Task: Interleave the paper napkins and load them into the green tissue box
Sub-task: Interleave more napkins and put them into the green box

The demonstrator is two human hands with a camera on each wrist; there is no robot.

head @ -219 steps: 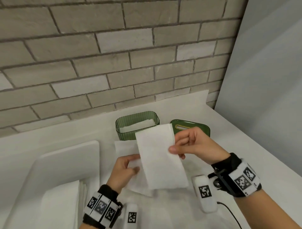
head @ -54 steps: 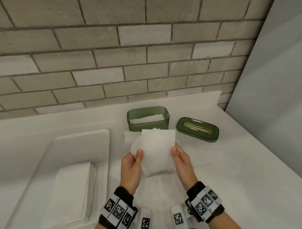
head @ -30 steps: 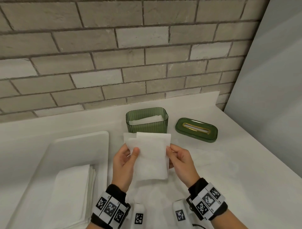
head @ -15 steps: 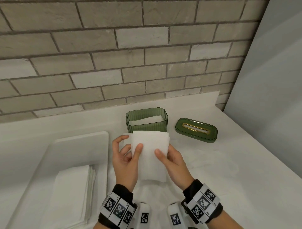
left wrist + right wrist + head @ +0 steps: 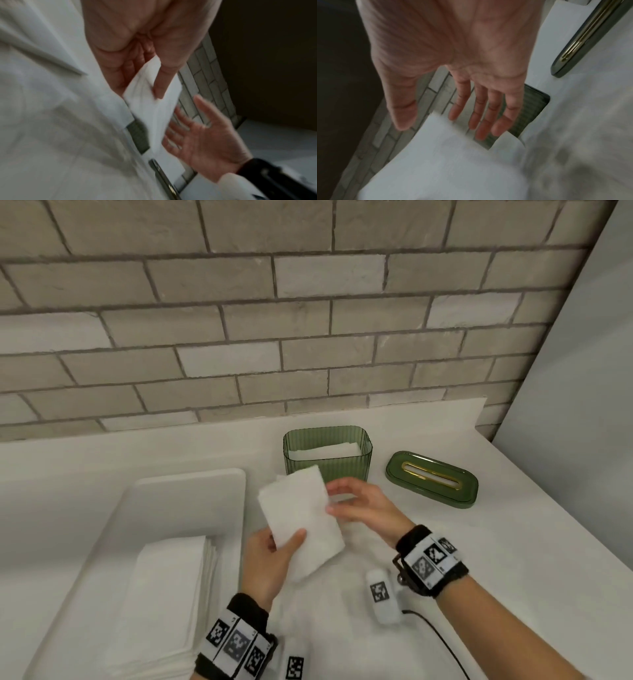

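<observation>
My left hand (image 5: 274, 556) pinches a folded white napkin (image 5: 301, 515) near its lower edge, thumb on top, and holds it tilted above the counter. The same napkin (image 5: 154, 102) shows under the thumb in the left wrist view. My right hand (image 5: 356, 501) hovers at the napkin's right edge with straight, spread fingers (image 5: 481, 115) and grips nothing. The green ribbed tissue box (image 5: 328, 453) stands open just behind the napkin, with white napkins inside. Its green lid (image 5: 431, 479) with a gold slot lies to the right of it.
A white tray (image 5: 185, 508) at the left holds a stack of napkins (image 5: 171, 604). A brick wall runs along the back and a grey panel stands at the right. A cable (image 5: 442, 642) trails from my right wrist over the white counter.
My right hand has let go of the napkin and opened beside it. My left hand now holds the napkin alone, lower down, and the napkin has tilted to the left.
</observation>
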